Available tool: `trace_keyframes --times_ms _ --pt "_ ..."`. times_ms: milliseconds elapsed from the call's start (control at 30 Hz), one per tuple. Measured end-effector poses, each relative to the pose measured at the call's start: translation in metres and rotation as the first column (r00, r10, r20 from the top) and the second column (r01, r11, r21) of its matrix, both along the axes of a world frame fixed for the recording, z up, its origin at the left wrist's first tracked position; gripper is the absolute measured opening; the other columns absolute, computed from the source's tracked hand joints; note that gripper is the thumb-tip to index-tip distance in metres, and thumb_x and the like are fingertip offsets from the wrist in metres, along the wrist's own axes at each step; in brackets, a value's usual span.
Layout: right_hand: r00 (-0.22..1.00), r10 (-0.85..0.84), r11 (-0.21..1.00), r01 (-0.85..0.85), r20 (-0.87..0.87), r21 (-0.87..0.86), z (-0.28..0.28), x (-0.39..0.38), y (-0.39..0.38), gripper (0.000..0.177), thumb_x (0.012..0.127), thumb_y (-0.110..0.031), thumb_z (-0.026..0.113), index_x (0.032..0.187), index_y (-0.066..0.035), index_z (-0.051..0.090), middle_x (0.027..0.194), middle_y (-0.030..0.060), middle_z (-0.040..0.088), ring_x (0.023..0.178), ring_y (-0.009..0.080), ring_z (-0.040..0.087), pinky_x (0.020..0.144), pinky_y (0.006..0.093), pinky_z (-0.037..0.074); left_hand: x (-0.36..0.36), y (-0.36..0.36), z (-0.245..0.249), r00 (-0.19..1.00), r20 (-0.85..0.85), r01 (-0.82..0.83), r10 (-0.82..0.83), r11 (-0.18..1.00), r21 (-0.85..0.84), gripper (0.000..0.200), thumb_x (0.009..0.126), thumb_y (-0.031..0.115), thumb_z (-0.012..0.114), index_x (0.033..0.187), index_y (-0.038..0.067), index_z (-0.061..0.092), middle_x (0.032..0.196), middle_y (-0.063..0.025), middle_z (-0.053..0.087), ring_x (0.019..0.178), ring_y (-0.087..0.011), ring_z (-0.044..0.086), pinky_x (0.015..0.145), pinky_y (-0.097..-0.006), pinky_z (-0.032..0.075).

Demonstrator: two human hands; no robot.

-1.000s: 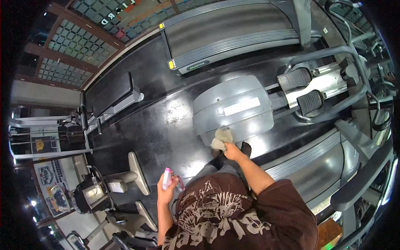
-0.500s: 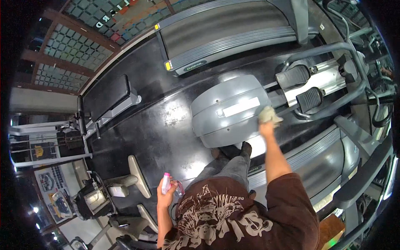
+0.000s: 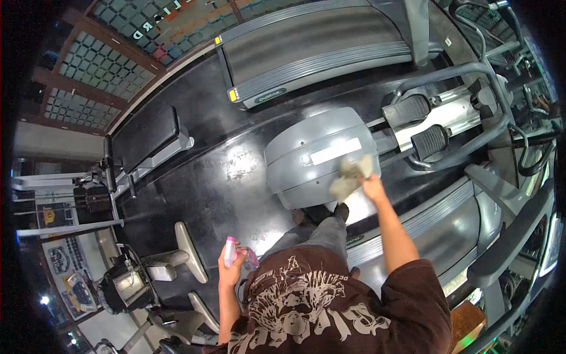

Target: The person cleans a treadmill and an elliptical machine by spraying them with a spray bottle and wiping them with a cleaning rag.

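Right hand (image 3: 372,187) was stretched forward, arm nearly straight, grip clenched on a pale crumpled cloth (image 3: 348,177). The cloth was pressed against the grey rounded plastic housing (image 3: 298,162) of an elliptical trainer, at the shell's right-hand lower edge. It sat just right of and below the white rectangular label (image 3: 336,151). Part of it bunched up beside the fingers; the rest trailed down-left over the housing.

Left hand (image 3: 231,272) was held close to the body, well apart from the machine. Its grip was closed round a small clear bottle with a pink cap (image 3: 229,252). Probably a spray bottle, but it was too small in view to make out the nozzle. The bottle stood roughly upright, cap on top.

Surroundings:
- Two black ribbed foot pedals (image 3: 407,110) sat on silver rails right of the housing, beyond the cloth, with a grey tubular frame (image 3: 466,69) curving round them.
- A grey-decked treadmill (image 3: 318,41) lay beyond the elliptical, roughly parallel to it.
- A second grey ribbed deck (image 3: 439,227) ran along the person's right, under the outstretched arm.
- The glossy black floor (image 3: 224,194) showed light glare left of the housing.
- A black padded board on a grey frame (image 3: 147,135) stood further left, apart from everything in hand.

The person wore a brown printed T-shirt (image 3: 330,307) and grey trousers (image 3: 321,236). The dark shoes (image 3: 321,212) were planted right at the foot of the housing, just below the cloth.
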State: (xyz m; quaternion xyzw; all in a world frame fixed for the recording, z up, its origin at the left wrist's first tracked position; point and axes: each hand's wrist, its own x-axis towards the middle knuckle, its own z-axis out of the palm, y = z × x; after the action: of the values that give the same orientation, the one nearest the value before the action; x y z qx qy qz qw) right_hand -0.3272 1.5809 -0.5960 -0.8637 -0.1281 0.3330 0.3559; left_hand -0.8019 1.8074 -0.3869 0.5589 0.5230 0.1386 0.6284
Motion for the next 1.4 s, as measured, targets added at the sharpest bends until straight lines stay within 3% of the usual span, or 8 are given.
trace_keyframes --times_ms 233,333,500,700,833,1067,1133,1400 --pt "0.904 0.048 0.992 0.007 0.424 -0.126 -0.078 0.024 -0.013 0.052 0.09 -0.013 0.057 0.14 -0.001 0.054 0.11 0.0232 0.072 0.106 0.0375 0.069 0.094 0.0416 0.052 -0.008 -0.006 0.006 0.999 -0.041 -0.024 0.024 1.0 -0.011 0.038 0.087 0.002 0.072 0.122 -0.001 0.058 0.093 -0.0044 0.069 0.096 -0.0159 0.066 0.087 -0.0299 0.05" --pt "0.943 -0.211 0.973 0.178 0.257 0.146 -0.04 -0.07 0.059 0.092 0.071 0.004 0.047 0.158 0.001 0.02 0.159 0.0281 0.028 0.145 0.0428 0.034 0.12 0.0427 0.029 -0.009 -0.01 0.0 0.997 -0.059 -0.043 0.042 0.999 -0.017 0.037 0.087 0.002 0.072 0.121 -0.002 0.058 0.092 -0.0037 0.069 0.096 -0.0163 0.067 0.088 -0.0302 0.051" --pt "0.806 0.585 0.805 -0.591 -0.091 -0.055 -0.075 -0.203 0.099 0.071 0.073 0.005 0.053 0.144 -0.003 0.05 0.147 0.03 0.046 0.139 0.042 0.044 0.116 0.0429 0.037 -0.002 -0.01 -0.004 0.996 -0.093 0.004 -0.005 1.0 -0.01 0.039 0.088 0.002 0.071 0.123 0.0 0.057 0.095 -0.0053 0.07 0.098 -0.0174 0.067 0.09 -0.0316 0.051" --pt "0.91 0.272 0.939 -0.178 -0.314 0.296 -0.008 -0.155 0.075 0.045 0.077 -0.004 0.057 0.121 -0.004 0.068 0.114 0.023 0.071 0.109 0.0375 0.067 0.095 0.0416 0.052 -0.003 -0.011 0.009 0.995 -0.05 -0.083 0.083 0.997 0.003 0.04 0.088 0.002 0.072 0.124 0.001 0.056 0.097 -0.006 0.07 0.101 -0.0188 0.067 0.091 -0.0328 0.051" --pt "0.968 -0.026 0.995 0.001 0.249 0.102 -0.03 -0.024 0.028 0.033 0.082 -0.006 0.053 0.112 0.003 0.065 0.11 0.0281 0.068 0.106 0.045 0.063 0.095 0.0458 0.05 -0.015 -0.015 -0.002 0.994 -0.081 -0.079 0.08 0.997 0.014 0.037 0.088 0.001 0.071 0.123 0.0 0.058 0.097 -0.0066 0.071 0.097 -0.0165 0.067 0.087 -0.0317 0.053" --pt "0.969 -0.084 0.979 0.123 0.231 -0.161 -0.016 0.018 0.022 0.039 0.077 -0.004 0.059 0.113 0.01 0.062 0.129 0.0344 0.058 0.126 0.0457 0.054 0.11 0.0464 0.042 -0.011 -0.011 0.001 0.994 -0.023 -0.105 0.105 0.994 0.016 0.037 0.088 0.001 0.071 0.123 0.0 0.057 0.095 -0.0051 0.071 0.096 -0.0165 0.067 0.088 -0.0305 0.051" --pt "0.795 0.042 0.997 0.007 0.605 -0.078 -0.056 -0.032 0.035 0.051 0.073 -0.001 0.06 0.122 0.013 0.058 0.143 0.0343 0.047 0.136 0.0463 0.043 0.118 0.045 0.033 -0.003 -0.008 0.004 0.994 -0.033 -0.101 0.101 0.995 0.015 0.037 0.088 0.0 0.07 0.123 0.0 0.056 0.095 -0.005 0.071 0.096 -0.0168 0.067 0.089 -0.0304 0.05" --pt "0.868 0.487 0.87 -0.492 0.094 0.03 0.01 -0.13 0.044 0.063 0.071 0.008 0.052 0.132 0.001 0.061 0.139 0.0245 0.057 0.136 0.0389 0.046 0.117 0.042 0.035 0.042 -0.007 0.004 0.999 -0.019 0.04 -0.04 0.999 0.005 0.036 0.088 0.002 0.072 0.122 -0.001 0.059 0.096 -0.0042 0.069 0.097 -0.0152 0.066 0.089 -0.0294 0.05"
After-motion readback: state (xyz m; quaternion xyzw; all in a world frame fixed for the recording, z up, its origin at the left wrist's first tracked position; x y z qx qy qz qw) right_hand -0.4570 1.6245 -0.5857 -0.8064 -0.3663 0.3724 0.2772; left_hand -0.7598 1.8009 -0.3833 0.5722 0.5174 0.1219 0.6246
